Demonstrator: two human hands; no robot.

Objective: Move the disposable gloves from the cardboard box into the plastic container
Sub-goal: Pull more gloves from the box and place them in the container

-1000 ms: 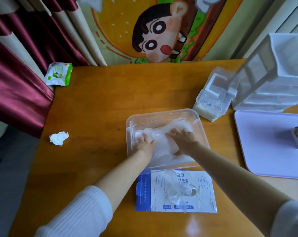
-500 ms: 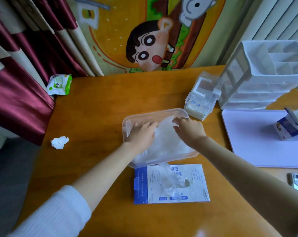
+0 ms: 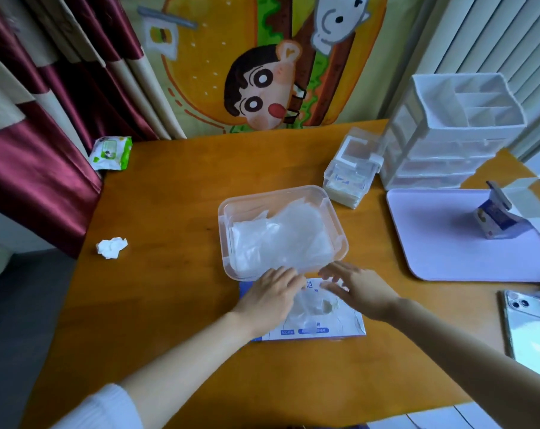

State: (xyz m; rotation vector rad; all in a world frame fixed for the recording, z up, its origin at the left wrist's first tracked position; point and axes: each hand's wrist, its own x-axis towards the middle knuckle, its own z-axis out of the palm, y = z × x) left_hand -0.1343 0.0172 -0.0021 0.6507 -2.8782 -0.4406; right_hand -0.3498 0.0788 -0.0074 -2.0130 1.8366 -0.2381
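Observation:
A clear plastic container sits mid-table with a heap of translucent disposable gloves inside. Just in front of it lies the flat white and blue cardboard glove box, with crumpled gloves sticking out of its top opening. My left hand lies over the box's left half with its fingers straight, touching those gloves. My right hand hovers over the box's right half, fingers spread and blurred, holding nothing that I can see.
A crumpled tissue and a wet-wipe pack lie at the table's left. A small clear box, a white drawer organiser, a lilac tray bearing a carton, and a phone fill the right.
Both hands have drawn back out of the container toward me and now lie over the cardboard box. The gloves they pressed down stay in the container.

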